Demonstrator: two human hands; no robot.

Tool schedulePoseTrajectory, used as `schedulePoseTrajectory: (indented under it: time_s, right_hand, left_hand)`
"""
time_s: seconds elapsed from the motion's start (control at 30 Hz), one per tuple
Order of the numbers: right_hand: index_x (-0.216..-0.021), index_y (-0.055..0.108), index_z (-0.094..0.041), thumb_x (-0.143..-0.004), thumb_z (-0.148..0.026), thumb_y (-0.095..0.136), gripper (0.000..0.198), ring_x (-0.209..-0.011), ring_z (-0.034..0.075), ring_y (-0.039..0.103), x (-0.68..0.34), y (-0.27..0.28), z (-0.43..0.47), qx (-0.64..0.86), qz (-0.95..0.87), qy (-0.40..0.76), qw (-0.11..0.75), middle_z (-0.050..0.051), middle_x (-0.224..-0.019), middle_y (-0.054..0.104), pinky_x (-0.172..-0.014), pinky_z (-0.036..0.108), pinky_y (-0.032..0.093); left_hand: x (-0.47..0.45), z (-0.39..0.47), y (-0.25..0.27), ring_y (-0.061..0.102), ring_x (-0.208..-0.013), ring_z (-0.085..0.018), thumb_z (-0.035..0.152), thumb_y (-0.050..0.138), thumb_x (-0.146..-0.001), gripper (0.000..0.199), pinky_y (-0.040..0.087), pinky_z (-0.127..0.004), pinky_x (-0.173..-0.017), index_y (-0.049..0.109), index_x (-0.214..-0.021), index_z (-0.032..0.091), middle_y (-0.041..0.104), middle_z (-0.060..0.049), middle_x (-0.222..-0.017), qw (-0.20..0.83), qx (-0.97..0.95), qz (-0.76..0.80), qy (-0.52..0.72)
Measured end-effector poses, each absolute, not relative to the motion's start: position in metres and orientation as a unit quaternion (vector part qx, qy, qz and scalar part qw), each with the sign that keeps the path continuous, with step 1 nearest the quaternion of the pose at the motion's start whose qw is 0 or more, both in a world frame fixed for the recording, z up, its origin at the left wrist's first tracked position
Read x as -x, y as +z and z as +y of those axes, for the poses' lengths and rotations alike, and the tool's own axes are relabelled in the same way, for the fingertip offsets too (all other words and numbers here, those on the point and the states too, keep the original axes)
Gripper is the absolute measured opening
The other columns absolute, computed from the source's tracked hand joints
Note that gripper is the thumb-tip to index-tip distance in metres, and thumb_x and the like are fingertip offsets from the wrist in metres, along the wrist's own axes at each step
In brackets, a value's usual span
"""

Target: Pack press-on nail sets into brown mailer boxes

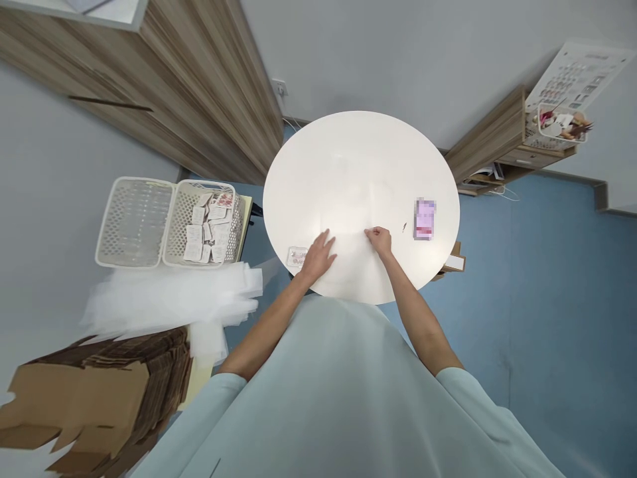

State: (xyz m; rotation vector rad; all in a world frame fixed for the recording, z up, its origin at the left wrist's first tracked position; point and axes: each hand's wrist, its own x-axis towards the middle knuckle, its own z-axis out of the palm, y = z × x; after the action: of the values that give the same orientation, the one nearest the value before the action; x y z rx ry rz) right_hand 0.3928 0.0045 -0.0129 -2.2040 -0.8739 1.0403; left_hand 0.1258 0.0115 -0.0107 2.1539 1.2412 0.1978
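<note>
A thin, whitish translucent sheet (348, 255) lies on the round white table (358, 139); its outline barely shows against the top. My left hand (318, 257) rests on its left side, open, palm down with fingers spread. At the upper right of the sheet, my right hand (379, 240) is closed in a pinch, thumb and forefinger on what looks like its edge. Beside my left wrist lies a small clear pack (296, 257) with pinkish items inside, partly covered by the hand. To the right of my right hand is a small brown scrap (404, 227).
A phone with a pink screen (424, 220) lies on the table's right. At left stand an open white basket (170, 226) of small white packets, a pile of translucent sheets (169, 299) and stacked flat cardboard boxes (99, 398). Wooden cabinets (199, 73) flank the table.
</note>
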Motion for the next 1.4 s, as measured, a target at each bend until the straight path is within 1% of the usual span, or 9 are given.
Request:
schedulePoseTrajectory:
  time_s: [0.23,0.33,0.53,0.73,0.83,0.93,1.07,1.17,1.4]
  right_hand:
    - [-0.09,0.069,-0.023,-0.083,-0.061,0.072,0.038,-0.088,0.025,0.069,-0.397,-0.007,-0.012,0.844,-0.343,0.357,0.207,0.007,-0.089,0.077,-0.079,0.033,0.05]
    - [-0.091,0.069,-0.023,-0.081,-0.055,0.076,0.035,-0.09,0.025,0.069,-0.393,-0.001,-0.05,0.842,-0.371,0.353,0.169,0.007,-0.095,0.077,-0.079,0.033,0.049]
    - [-0.086,0.069,-0.023,-0.09,-0.044,0.06,0.023,-0.08,0.022,0.068,-0.388,0.005,-0.11,0.815,-0.366,0.409,0.185,0.004,-0.085,0.076,-0.073,0.031,0.048]
    - [-0.083,0.069,-0.023,-0.089,-0.043,0.063,0.022,-0.074,0.022,0.066,-0.389,0.002,-0.109,0.816,-0.361,0.398,0.213,0.003,-0.077,0.074,-0.071,0.032,0.048]
    - [-0.08,0.069,-0.024,-0.088,-0.043,0.064,0.021,-0.074,0.021,0.065,-0.39,0.002,-0.108,0.812,-0.372,0.395,0.214,0.002,-0.074,0.073,-0.07,0.031,0.047]
    - [-0.078,0.067,-0.024,-0.09,-0.045,0.064,0.025,-0.072,0.021,0.064,-0.394,0.004,-0.109,0.81,-0.379,0.393,0.214,0.002,-0.073,0.072,-0.068,0.031,0.045]
    - [-0.083,0.068,-0.023,-0.088,-0.047,0.068,0.024,-0.079,0.022,0.067,-0.401,0.007,-0.109,0.819,-0.379,0.38,0.2,0.003,-0.082,0.074,-0.072,0.031,0.046]
    - [-0.093,0.069,-0.023,-0.085,-0.047,0.074,0.026,-0.088,0.022,0.069,-0.402,0.009,-0.111,0.826,-0.376,0.377,0.184,0.004,-0.092,0.076,-0.075,0.031,0.047]
    - [-0.104,0.068,-0.023,-0.087,-0.039,0.073,0.023,-0.091,0.022,0.07,-0.397,0.006,-0.127,0.817,-0.395,0.385,0.168,0.004,-0.098,0.076,-0.076,0.031,0.048]
  left_hand:
    - [-0.131,-0.007,-0.019,0.015,-0.165,-0.037,0.036,0.072,-0.095,0.071,0.03,-0.055,-0.13,0.048,-0.158,0.017,0.019,-0.018,-0.177,0.279,-0.866,0.415,-0.015]
    - [-0.132,-0.003,-0.018,0.014,-0.165,-0.037,0.037,0.073,-0.094,0.072,0.03,-0.054,-0.13,0.048,-0.159,0.016,0.017,-0.019,-0.177,0.274,-0.869,0.412,-0.031]
    - [-0.131,0.0,-0.013,0.013,-0.165,-0.038,0.039,0.074,-0.094,0.073,0.024,-0.056,-0.132,0.048,-0.159,0.017,0.017,-0.019,-0.177,0.282,-0.868,0.406,-0.038]
    - [-0.131,0.0,-0.005,0.021,-0.163,-0.039,0.039,0.076,-0.09,0.072,0.017,-0.062,-0.132,0.051,-0.157,0.025,0.027,-0.016,-0.176,0.282,-0.868,0.409,-0.028]
    - [-0.108,0.008,0.002,0.023,-0.162,-0.04,0.042,0.08,-0.086,0.079,0.016,-0.062,-0.131,0.051,-0.156,0.023,0.031,-0.017,-0.174,0.276,-0.859,0.432,-0.021]
    - [-0.065,0.019,0.008,0.029,-0.16,-0.042,0.041,0.087,-0.078,0.085,0.021,-0.059,-0.13,0.054,-0.154,0.021,0.037,-0.018,-0.171,0.247,-0.841,0.481,-0.018]
    - [-0.016,0.023,0.013,0.048,-0.147,-0.04,0.021,0.082,-0.074,0.064,0.038,-0.055,-0.122,0.067,-0.137,0.026,0.058,-0.013,-0.155,0.262,-0.824,0.502,-0.014]
    - [-0.007,0.016,0.016,0.054,-0.14,-0.039,0.015,0.074,-0.075,0.058,0.045,-0.054,-0.116,0.069,-0.132,0.025,0.064,-0.014,-0.147,0.257,-0.823,0.506,-0.019]
    - [-0.056,-0.01,0.03,0.055,-0.132,-0.04,0.032,0.078,-0.076,0.073,0.046,-0.051,-0.114,0.058,-0.145,0.02,0.064,-0.018,-0.139,0.251,-0.831,0.496,-0.008]
